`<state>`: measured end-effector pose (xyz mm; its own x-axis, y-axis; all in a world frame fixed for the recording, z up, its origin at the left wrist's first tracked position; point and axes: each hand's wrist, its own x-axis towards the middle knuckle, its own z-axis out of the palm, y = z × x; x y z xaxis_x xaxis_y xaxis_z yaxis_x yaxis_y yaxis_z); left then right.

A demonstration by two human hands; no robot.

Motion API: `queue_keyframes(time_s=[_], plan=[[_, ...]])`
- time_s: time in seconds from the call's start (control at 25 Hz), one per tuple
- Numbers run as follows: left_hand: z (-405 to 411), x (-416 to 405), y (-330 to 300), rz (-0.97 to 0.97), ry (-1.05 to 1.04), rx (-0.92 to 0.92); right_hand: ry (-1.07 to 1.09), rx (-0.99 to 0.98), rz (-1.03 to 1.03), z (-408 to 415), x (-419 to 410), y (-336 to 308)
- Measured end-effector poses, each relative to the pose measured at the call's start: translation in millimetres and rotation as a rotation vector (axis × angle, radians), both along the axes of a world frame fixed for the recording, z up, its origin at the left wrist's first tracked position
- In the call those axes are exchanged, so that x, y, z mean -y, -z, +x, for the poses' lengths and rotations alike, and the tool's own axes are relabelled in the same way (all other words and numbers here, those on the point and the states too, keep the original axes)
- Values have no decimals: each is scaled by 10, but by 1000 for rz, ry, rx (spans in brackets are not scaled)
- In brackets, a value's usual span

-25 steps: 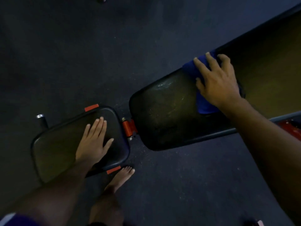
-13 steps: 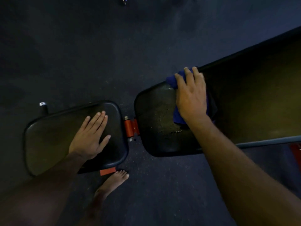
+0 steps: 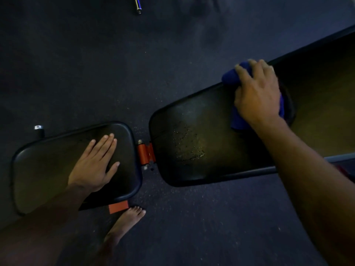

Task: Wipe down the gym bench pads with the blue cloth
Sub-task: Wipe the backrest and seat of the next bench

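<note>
Head view looks down on a dim gym floor where a black padded bench stands in two parts. The left hand [image 3: 92, 166] lies flat with straight fingers on the small black seat pad [image 3: 48, 166] at the near left, holding nothing. The right hand [image 3: 257, 96] presses the crumpled blue cloth [image 3: 233, 77] onto the long black back pad [image 3: 192, 150], at its far edge; its fingers curl over the cloth, which shows past the fingertips and under the palm. A patch of wet droplets [image 3: 187, 144] glistens on the back pad to the left of the cloth. An orange metal hinge bracket [image 3: 146, 153] sits between the two pads. A bare foot [image 3: 126, 221] stands on the dark speckled floor [image 3: 192, 227] just beside the seat pad's near edge, next to an orange tab [image 3: 118, 206].
</note>
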<state>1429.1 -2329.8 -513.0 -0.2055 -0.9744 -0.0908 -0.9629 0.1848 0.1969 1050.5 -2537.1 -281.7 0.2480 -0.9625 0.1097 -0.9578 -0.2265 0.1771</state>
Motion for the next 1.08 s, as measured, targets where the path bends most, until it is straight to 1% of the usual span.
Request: queue_keyframes(time_s=[0.2, 0.32, 0.36, 0.44, 0.52, 0.6, 0.64, 0.68, 0.76, 0.84, 0.92, 1.0, 1.08], plan=[[28, 25, -2, 24, 9, 33, -60, 16, 13, 621, -299, 708], [37, 15, 19, 20, 4, 37, -104, 8, 89, 962, -423, 970], [38, 15, 18, 4, 4, 31, -144, -11, 136, 1046, -451, 999], [34, 29, 7, -11, 7, 24, -230, 11, 180, 1117, -416, 893], [36, 24, 12, 2, 14, 25, -224, 102, 71, 1034, -314, 597], [38, 24, 17, -5, 20, 35, -153, 167, -80, 772, -175, 375], [30, 36, 17, -4, 23, 39, -106, 177, -97, 608, -119, 344], [24, 46, 20, -6, 19, 37, -67, 149, -89, 494, -99, 382], [34, 48, 36, -8, 15, 37, -31, 78, -56, 532, -150, 628], [36, 42, 59, -12, 24, 35, -79, 55, -20, 754, -200, 899], [52, 44, 61, -18, 37, 30, -145, 52, 47, 979, -237, 1032], [44, 33, 64, -29, 37, 23, -188, 113, 109, 1147, -241, 1043], [38, 23, 72, -38, 25, 23, -181, 212, 108, 1160, -316, 900]])
